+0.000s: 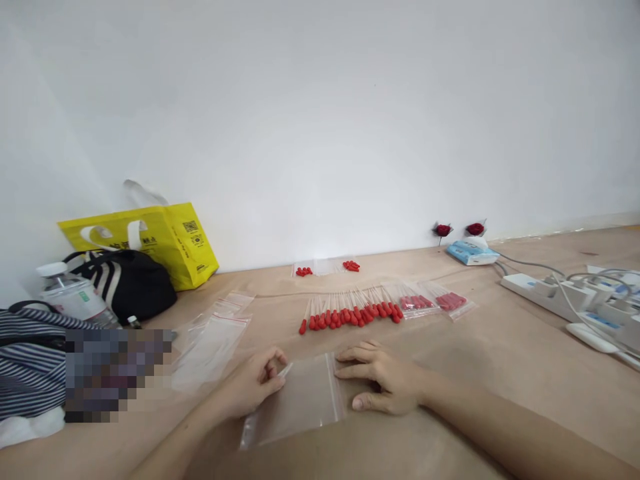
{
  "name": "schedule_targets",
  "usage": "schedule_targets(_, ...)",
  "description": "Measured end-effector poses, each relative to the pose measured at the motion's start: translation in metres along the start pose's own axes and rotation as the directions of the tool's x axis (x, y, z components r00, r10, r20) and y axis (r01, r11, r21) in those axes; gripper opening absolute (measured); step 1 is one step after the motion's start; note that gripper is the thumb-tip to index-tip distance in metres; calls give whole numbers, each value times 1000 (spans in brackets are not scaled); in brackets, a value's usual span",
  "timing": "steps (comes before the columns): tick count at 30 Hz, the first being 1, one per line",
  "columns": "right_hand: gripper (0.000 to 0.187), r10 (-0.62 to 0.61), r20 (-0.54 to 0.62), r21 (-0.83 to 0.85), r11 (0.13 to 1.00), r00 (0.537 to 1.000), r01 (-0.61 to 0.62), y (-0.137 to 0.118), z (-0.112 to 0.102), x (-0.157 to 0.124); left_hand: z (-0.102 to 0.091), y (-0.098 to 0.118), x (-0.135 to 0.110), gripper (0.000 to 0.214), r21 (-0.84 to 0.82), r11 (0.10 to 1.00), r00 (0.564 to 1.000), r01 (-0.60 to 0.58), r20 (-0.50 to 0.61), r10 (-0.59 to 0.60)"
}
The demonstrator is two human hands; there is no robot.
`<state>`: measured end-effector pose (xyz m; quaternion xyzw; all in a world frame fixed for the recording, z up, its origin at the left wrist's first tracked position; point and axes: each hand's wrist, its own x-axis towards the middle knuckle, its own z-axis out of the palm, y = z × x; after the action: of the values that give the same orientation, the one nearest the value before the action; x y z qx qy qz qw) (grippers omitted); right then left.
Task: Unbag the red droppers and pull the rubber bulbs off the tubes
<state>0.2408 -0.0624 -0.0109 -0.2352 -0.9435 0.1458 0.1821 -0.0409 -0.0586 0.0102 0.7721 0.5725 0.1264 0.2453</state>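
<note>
Pinches a clear bag (307,393) in the left hand (256,383); rests the right hand (384,377), loosely spread, at its zip edge, with red-tipped sticks (346,316) ahead.

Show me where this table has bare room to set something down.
Bare table lies between the right hand and the power strip, and between the yellow bag and the red pieces by the wall. Crowded: the left, with bottle and black bag, and the middle, with sticks.
</note>
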Motion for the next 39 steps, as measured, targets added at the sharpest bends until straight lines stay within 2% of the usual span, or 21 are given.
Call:
schedule_targets(2,50,22,-8,14,1000,1000,-22,-1,0,0,-11,-13,1,26,-11,1000,996,14,-84,-15)
schedule_targets(4,49,42,-13,24,999,999,-42,-1,1,-1,-29,-29,2,27,-11,996,944,86,-320,-85)
schedule_targets(5,48,48,-15,27,999,999,-47,-1,1,-1,-39,-38,2,26,6,987,870,159,-473,-137)
schedule_targets(7,47,53,-16,31,998,998,-52,-1,2,-1,-60,-53,0,27,60,910,716,410,-639,-281)
schedule_targets(9,47,55,-16,32,998,998,-54,-1,2,-1,-74,-62,-4,30,127,773,665,622,-607,-435)
schedule_targets(11,47,56,-15,30,998,998,-55,0,2,-2,-78,-64,-7,32,192,658,636,729,-545,-546)
schedule_targets(12,47,57,-15,29,998,998,-56,0,2,-2,-77,-63,-8,34,226,621,626,751,-542,-560)
schedule_targets(14,47,60,-17,26,998,998,-60,0,2,-2,-68,-61,-7,40,318,603,646,731,-608,-462)
schedule_targets(15,47,62,-19,24,998,998,-61,0,2,-2,-63,-60,-5,43,393,612,687,686,-627,-367)
schedule_targets(17,47,60,-21,21,998,998,-60,1,2,-2,-51,-62,0,49,536,658,813,528,-543,-210)
schedule_targets(18,47,58,-22,20,998,998,-58,1,3,-1,-45,-64,2,51,562,692,867,452,-460,-192)
schedule_targets(19,47,56,-26,18,998,998,-56,1,3,-1,-40,-66,4,53,558,723,899,407,-385,-209)
schedule_targets(20,47,56,-30,15,998,998,-55,1,3,-1,-36,-66,7,54,536,745,909,396,-343,-236)
schedule_targets(21,46,56,-36,11,998,998,-55,1,3,-1,-33,-65,9,54,512,759,904,402,-355,-239)
schedule_targets(23,46,52,-44,5,999,998,-52,1,4,-1,-29,-57,15,50,484,795,877,366,-466,-119)
schedule_targets(25,45,49,-53,1,999,997,-49,1,4,-1,-29,-42,27,44,479,851,862,217,-503,63)
schedule_targets(27,42,48,-68,-5,999,996,-49,2,3,-1,-29,-25,44,34,423,903,905,69,-408,122)
schedule_targets(29,40,44,-86,-15,999,995,-46,2,3,-2,-29,-13,66,24,369,928,941,45,-328,85)
schedule_targets(33,35,24,-105,-43,999,994,-28,3,2,-3,-27,-2,107,12,305,947,954,100,-298,-5)
schedule_targets(36,29,44,-144,-84,995,989,-57,5,1,-3,-21,6,123,14,216,964,953,153,-290,-86)
schedule_targets(39,23,133,-268,-154,972,954,-179,13,1,-2,-11,20,128,12,95,976,948,196,-272,-164)
